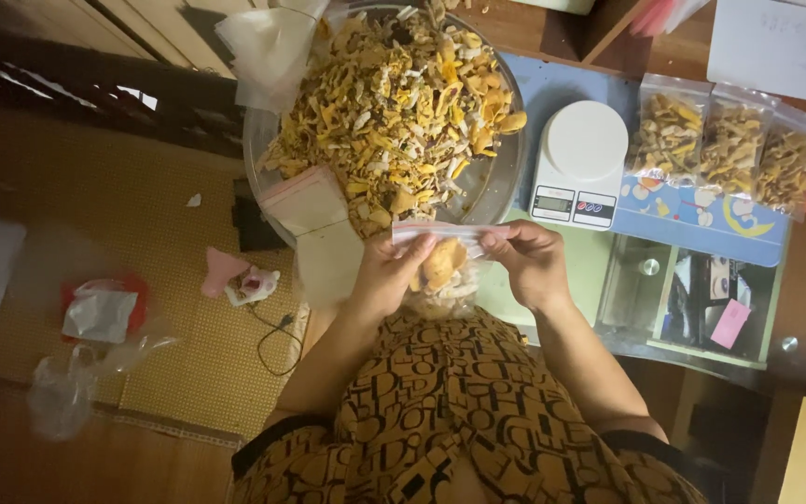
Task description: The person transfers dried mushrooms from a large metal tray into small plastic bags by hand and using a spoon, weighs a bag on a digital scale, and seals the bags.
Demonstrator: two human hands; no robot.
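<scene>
Both hands hold a small clear bag of dried yellow pieces at the near edge of the table.

The left hand [386,271] has its fingers curled shut on the left end of the bag's [445,271] pink-striped top strip; the right hand [531,261] pinches the right end shut. The bag is see-through, slightly crumpled, and bulges with pale orange and cream slices. It hangs just off the table's [590,252] near edge, below the big bowl [501,177] heaped with the same slices. Right of the bowl stands a white scale [580,161], then three filled bags [729,145] in a row along the far right side.
</scene>
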